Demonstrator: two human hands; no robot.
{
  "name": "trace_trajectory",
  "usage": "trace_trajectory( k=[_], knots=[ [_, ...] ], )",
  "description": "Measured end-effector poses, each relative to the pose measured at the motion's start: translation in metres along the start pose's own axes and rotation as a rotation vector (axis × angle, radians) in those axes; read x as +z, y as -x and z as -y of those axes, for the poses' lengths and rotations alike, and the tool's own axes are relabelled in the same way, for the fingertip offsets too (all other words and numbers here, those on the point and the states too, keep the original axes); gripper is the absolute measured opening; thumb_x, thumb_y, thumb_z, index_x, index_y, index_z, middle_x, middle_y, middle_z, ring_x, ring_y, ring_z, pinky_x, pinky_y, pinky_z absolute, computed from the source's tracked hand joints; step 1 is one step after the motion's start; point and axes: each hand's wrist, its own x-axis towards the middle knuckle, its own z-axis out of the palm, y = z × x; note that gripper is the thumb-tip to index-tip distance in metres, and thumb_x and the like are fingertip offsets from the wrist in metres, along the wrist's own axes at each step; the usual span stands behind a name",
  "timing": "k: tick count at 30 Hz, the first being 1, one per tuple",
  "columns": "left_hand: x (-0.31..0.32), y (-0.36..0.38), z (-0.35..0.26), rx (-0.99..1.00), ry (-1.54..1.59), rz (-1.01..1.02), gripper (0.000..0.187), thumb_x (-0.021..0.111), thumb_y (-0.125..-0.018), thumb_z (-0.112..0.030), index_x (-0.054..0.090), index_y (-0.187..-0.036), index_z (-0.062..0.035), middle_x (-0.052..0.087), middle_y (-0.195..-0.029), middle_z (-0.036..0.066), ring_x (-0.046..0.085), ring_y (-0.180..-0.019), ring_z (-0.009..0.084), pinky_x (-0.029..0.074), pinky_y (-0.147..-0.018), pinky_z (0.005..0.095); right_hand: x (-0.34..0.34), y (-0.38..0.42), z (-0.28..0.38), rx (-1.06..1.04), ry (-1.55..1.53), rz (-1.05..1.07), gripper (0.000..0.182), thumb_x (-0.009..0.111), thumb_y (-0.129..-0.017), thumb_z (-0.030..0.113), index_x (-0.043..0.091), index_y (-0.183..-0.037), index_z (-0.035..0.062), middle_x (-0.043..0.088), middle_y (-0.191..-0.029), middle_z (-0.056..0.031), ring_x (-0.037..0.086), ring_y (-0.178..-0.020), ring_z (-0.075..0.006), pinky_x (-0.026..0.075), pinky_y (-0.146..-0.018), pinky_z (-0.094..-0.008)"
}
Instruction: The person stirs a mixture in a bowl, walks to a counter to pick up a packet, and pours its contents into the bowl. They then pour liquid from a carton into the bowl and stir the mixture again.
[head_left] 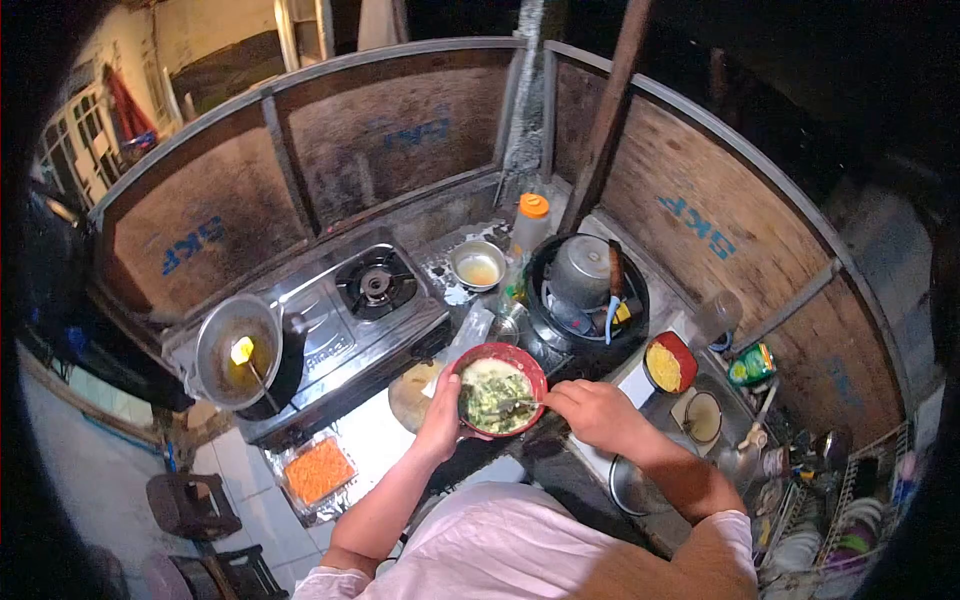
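Observation:
My left hand point(440, 418) is wrapped round the side of a red bowl point(505, 349), holding it up in front of my body. Inside is a pale, wet mixture point(492, 385) full of chopped green leaves. A metal spoon point(515, 406) dips into this mixture from the right side. Closed on its handle, my right hand point(598, 412) is just beyond the bowl's right rim. Below the bowl, a round wooden board point(408, 398) lies on the counter, partly covered by the bowl and my left hand.
A two-burner stove point(325, 335) carries a wok point(205, 345) of oil with a utensil in it. A tray of shredded orange food point(318, 470) sits lower left. Behind are a metal bowl point(478, 250) and an orange-lidded bottle point(533, 207); rightward, a black basin point(540, 300) and a bowl of yellow food point(664, 368).

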Motion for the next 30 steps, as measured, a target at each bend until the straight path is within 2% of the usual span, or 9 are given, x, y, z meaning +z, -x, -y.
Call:
trace_trajectory(
  k=[7, 12, 19, 20, 21, 24, 27, 29, 30],
  knots=[
    [-0.01, 0.021, 0.001, 0.161, 0.021, -0.092, 0.052, 0.027, -0.111, -0.045, 0.025, -0.158, -0.0233, 0.04, -0.151, 0.012, 0.057, -0.129, 0.0309, 0.065, -0.077, 0.0494, -0.016, -0.02, 0.004, -0.11, 0.192, 0.216, 0.022, 0.063, -0.076, 0.012, 0.065, -0.098, 0.0087, 0.063, -0.089, -0.0033, 0.064, -0.081, -0.0197, 0.051, -0.069, -0.0341],
    [-0.004, 0.039, -0.004, 0.204, 0.081, -0.203, 0.054, 0.029, -0.111, -0.046, 0.025, -0.158, -0.0213, 0.037, -0.152, 0.013, 0.053, -0.131, 0.0308, 0.064, -0.08, 0.0484, -0.015, -0.045, 0.006, -0.11, 0.281, 0.019, 0.021, 0.063, -0.075, 0.012, 0.065, -0.095, 0.0079, 0.061, -0.084, -0.0036, 0.063, -0.075, -0.0198, 0.051, -0.065, -0.0342],
    [-0.004, 0.046, 0.009, 0.259, 0.086, -0.283, 0.055, 0.031, -0.11, -0.045, 0.026, -0.158, -0.0181, 0.034, -0.152, 0.015, 0.05, -0.131, 0.0339, 0.065, -0.079, 0.0484, 0.026, -0.072, 0.02, -0.022, 0.339, 0.047, 0.018, 0.063, -0.079, 0.011, 0.066, -0.096, 0.0046, 0.062, -0.081, -0.0083, 0.067, -0.068, -0.0231, 0.055, -0.06, -0.0349],
    [-0.002, 0.045, 0.011, 0.243, 0.112, -0.314, 0.055, 0.031, -0.11, -0.043, 0.026, -0.158, -0.0175, 0.034, -0.152, 0.015, 0.05, -0.131, 0.0343, 0.065, -0.078, 0.0491, 0.032, -0.071, 0.02, 0.121, 0.223, 0.196, 0.015, 0.065, -0.081, 0.012, 0.07, -0.091, 0.0019, 0.067, -0.083, -0.0143, 0.071, -0.072, -0.0304, 0.058, -0.064, -0.0413],
    [-0.001, 0.045, 0.012, 0.228, 0.139, -0.343, 0.054, 0.032, -0.11, -0.042, 0.027, -0.158, -0.0169, 0.035, -0.152, 0.016, 0.05, -0.13, 0.0348, 0.065, -0.077, 0.0499, 0.036, -0.074, 0.019, 0.11, 0.221, 0.196, 0.015, 0.065, -0.081, 0.012, 0.07, -0.091, 0.0019, 0.067, -0.083, -0.0143, 0.071, -0.072, -0.0304, 0.058, -0.064, -0.0413],
    [-0.016, 0.03, 0.042, 0.274, 0.083, -0.365, 0.053, 0.031, -0.11, -0.04, 0.028, -0.157, -0.0137, 0.037, -0.15, 0.017, 0.05, -0.129, 0.0327, 0.064, -0.08, 0.0455, 0.052, -0.087, 0.007, 0.395, -0.04, 0.492, 0.022, 0.063, -0.084, 0.017, 0.071, -0.085, -0.0036, 0.071, -0.089, -0.0259, 0.071, -0.087, -0.0436, 0.057, -0.079, -0.0519],
    [-0.022, 0.028, 0.051, 0.275, 0.052, -0.38, 0.054, 0.031, -0.111, -0.04, 0.029, -0.156, -0.012, 0.039, -0.148, 0.017, 0.05, -0.129, 0.031, 0.064, -0.082, 0.0413, 0.082, -0.088, -0.003, 0.458, -0.329, 0.425, 0.02, 0.063, -0.086, 0.017, 0.073, -0.086, 0.0, 0.072, -0.09, -0.0237, 0.071, -0.09, -0.0412, 0.056, -0.084, -0.0503],
    [-0.024, 0.029, 0.052, 0.256, 0.052, -0.395, 0.054, 0.03, -0.111, -0.041, 0.028, -0.156, -0.0112, 0.04, -0.147, 0.017, 0.049, -0.129, 0.0302, 0.063, -0.083, 0.0393, 0.091, -0.082, 0.001, 0.44, -0.332, 0.413, 0.016, 0.063, -0.09, 0.017, 0.073, -0.092, 0.0042, 0.072, -0.095, -0.0199, 0.071, -0.091, -0.0391, 0.055, -0.084, -0.0493],
    [-0.026, 0.029, 0.051, 0.264, 0.08, -0.391, 0.055, 0.03, -0.111, -0.042, 0.028, -0.157, -0.0128, 0.041, -0.147, 0.016, 0.051, -0.128, 0.0304, 0.064, -0.082, 0.0414, 0.088, -0.08, 0.007, 0.322, -0.315, 0.321, 0.015, 0.062, -0.091, 0.015, 0.071, -0.097, 0.0052, 0.071, -0.098, -0.0193, 0.07, -0.092, -0.0388, 0.055, -0.082, -0.0492]
  ],
)
